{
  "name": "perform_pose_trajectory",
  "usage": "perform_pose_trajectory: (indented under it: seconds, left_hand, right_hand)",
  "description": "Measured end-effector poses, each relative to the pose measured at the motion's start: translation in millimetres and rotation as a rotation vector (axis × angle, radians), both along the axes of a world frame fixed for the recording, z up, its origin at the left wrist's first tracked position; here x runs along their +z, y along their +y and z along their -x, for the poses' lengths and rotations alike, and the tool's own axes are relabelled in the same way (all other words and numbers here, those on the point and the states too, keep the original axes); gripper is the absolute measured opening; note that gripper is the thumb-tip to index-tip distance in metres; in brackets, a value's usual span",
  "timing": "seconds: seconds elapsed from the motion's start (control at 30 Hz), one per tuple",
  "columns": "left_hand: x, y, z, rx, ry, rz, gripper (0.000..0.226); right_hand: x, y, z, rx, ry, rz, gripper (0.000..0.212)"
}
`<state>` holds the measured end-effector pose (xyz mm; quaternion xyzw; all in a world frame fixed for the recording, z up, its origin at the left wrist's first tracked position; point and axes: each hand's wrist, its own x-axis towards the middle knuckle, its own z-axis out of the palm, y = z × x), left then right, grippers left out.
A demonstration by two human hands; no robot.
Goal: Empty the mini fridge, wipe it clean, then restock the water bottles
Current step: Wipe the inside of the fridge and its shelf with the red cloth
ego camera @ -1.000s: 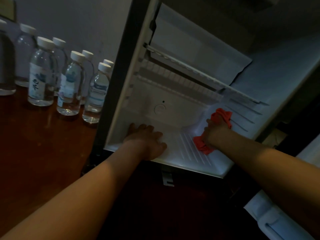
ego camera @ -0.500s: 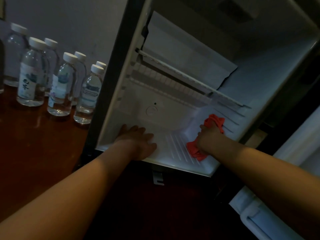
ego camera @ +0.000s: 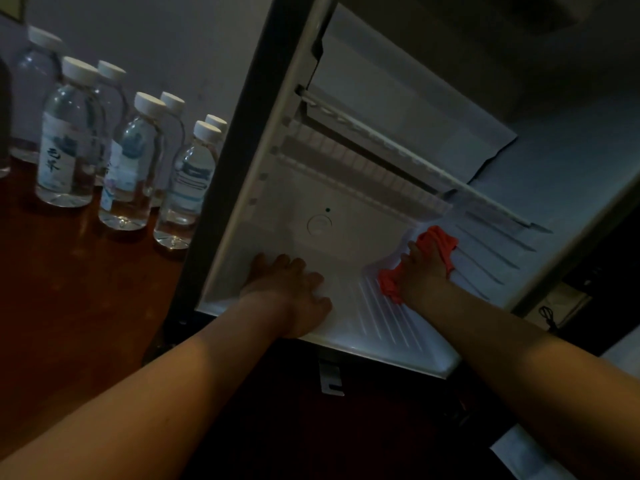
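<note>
I see both arms reaching into the open mini fridge (ego camera: 346,188), whose white interior holds no bottles. My left hand (ego camera: 289,289) lies palm down on the fridge floor near the front left corner, fingers straight and slightly spread, holding nothing. My right hand (ego camera: 420,271) presses a crumpled red cloth (ego camera: 436,242) against the floor at the back right, where the floor steps up into a raised ledge; the fingers curl over the cloth, which bunches out beyond the fingertips and trails out below the wrist onto the ribbed part of the floor. I cannot tell how tightly the thumb closes, since the back of the hand hides it.

A wire shelf (ego camera: 415,157) sits above on the side-wall rails, with a white panel behind it. A round drain fitting (ego camera: 319,224) shows on the back wall between my two hands.

The water bottles (ego camera: 124,168) stand upright outside, to the left of the fridge's dark frame, clustered on the reddish-brown wooden surface (ego camera: 69,306) against the wall, white caps on, touching or just beside one another. A small metal bracket (ego camera: 330,377) hangs below the fridge's front lip
</note>
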<state>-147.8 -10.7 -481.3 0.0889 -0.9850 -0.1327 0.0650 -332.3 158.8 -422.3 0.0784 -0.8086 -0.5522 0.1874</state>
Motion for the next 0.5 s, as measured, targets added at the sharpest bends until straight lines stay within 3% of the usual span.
perform_pose_trajectory:
  seconds: [0.1,0.23,0.37,0.5]
  left_hand:
    - [-1,-1,2,0.004,-0.001,0.009,0.058]
    - [-1,0,0,-0.004,-0.021,0.020,0.059]
    - [3,-1,-4,-0.007,-0.068,0.007,0.061]
    - [3,-1,-5,-0.009,-0.103,0.032,0.063]
  right_hand:
    - [-5,-2,-3,0.045,-0.251,0.074,0.066]
    - [1,-2,-21,0.136,-0.322,0.350,0.056]
    - [13,-2,-56,0.134,-0.277,0.068,0.045]
    - [12,6,-65,0.115,-0.268,-0.019,0.043]
